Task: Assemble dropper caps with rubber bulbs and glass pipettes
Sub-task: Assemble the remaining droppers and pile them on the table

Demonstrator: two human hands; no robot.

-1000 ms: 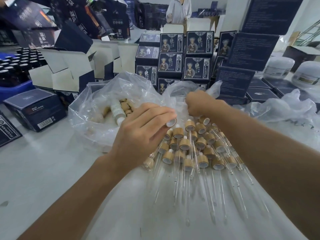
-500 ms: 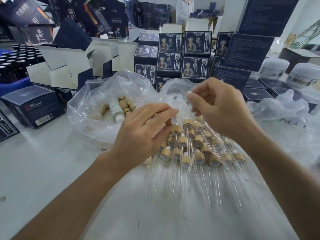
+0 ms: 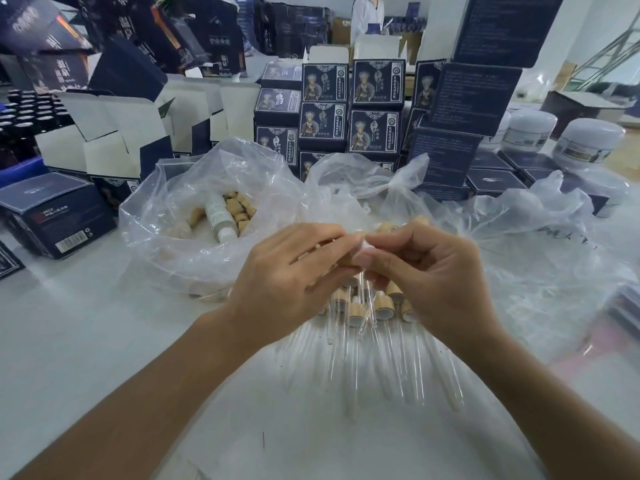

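A clear glass pipette [image 3: 362,299] is pinched in the curled fingers of the right hand [image 3: 433,275], hanging over the pile of finished wood-collared droppers [image 3: 377,308]. A wood-coloured cap with a white bulb [image 3: 348,259] is gripped by the left hand [image 3: 287,278]. The pipette is best kept in line with the cap and pressed gently. Beyond, loose caps lie in a clear plastic bag [image 3: 194,188].

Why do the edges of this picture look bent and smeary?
Head view: the wide-angle lens bows the stacked boxes outward at the right; motion blur smears the lower right corner and softens the pipettes; soft, even light leaves hardly any shadows; the hands stay fairly sharp.
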